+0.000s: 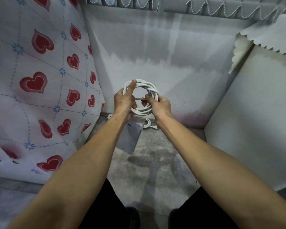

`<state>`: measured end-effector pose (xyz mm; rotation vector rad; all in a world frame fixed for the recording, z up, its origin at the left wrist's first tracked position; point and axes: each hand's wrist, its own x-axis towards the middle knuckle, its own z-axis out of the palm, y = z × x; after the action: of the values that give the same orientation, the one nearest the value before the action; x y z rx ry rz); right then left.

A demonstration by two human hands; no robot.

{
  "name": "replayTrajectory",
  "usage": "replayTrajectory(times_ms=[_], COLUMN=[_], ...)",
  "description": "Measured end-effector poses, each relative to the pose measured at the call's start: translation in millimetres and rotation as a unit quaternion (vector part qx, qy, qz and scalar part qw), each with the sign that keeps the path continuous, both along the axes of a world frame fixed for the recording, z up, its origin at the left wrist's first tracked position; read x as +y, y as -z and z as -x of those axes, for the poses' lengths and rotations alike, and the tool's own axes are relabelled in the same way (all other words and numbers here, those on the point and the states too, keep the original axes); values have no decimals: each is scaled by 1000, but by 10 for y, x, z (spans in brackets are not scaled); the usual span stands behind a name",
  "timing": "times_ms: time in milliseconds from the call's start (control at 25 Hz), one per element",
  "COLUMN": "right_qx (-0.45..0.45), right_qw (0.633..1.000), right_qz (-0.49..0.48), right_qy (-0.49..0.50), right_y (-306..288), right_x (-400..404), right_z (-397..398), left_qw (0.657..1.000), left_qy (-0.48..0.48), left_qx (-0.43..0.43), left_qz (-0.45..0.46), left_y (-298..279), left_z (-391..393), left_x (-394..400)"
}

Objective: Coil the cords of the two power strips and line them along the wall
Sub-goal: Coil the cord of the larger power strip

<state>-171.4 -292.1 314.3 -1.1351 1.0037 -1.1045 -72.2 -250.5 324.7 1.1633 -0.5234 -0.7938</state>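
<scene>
I hold a white cord coil (151, 87) up in front of the wall. My left hand (125, 100) grips its left side with the forefinger pointing up along the loops. My right hand (158, 105) grips the right side and pinches a short strand that crosses the ring. Under my hands the grey-white power strip (131, 137) hangs tilted above the floor. Behind it, at the foot of the wall, lies a second white coiled cord (147, 122) with its plug (154, 128); a white end of the second strip (109, 115) peeks out left of my wrist.
A mattress in a heart-patterned sheet (40, 90) leans on the left. A white cabinet side (254, 121) closes the right, with a scalloped cloth (267, 37) on top. The grey concrete floor (155, 166) runs between them to the pale wall (163, 52). My legs and shoes show at the bottom.
</scene>
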Motion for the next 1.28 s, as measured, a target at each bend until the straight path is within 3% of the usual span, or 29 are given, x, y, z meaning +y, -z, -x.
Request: replayTrajectory(times_ms=[240, 520, 600, 720, 840, 920, 1000, 1160, 1280], right_qx=[-94, -112, -134, -152, -72, 84, 218, 191, 223], right_qw=[993, 987, 982, 962, 965, 972, 952, 972, 963], right_qz=[-70, -111, -129, -151, -87, 24, 101, 90, 151], right_qy=[22, -12, -43, -168, -235, -216, -189, -107, -29], right_y=[-63, -167, -160, -163, -210, -210, -210, -210, -200], right_x=[89, 147, 120, 46, -13, -52, -63, -117, -147], right_z=[-128, -118, -92, 17, 125, 213, 331, 447, 374], left_qw=[993, 992, 994, 997, 993, 995, 996, 995, 989], left_qy=[-64, -52, -27, 71, 113, 97, 76, 82, 127], left_qx=[-100, -109, -101, -26, -2, 0, 4, 2, 37], left_qz=[-23, -23, -31, 4, 20, 26, 39, 56, 62], left_y=[39, 22, 18, -10, -44, -72, -104, -113, -91], left_z=[-98, -153, -175, -212, -232, -247, -253, -225, -206], left_x=[-72, -54, -39, 8, 47, 69, 70, 28, -9])
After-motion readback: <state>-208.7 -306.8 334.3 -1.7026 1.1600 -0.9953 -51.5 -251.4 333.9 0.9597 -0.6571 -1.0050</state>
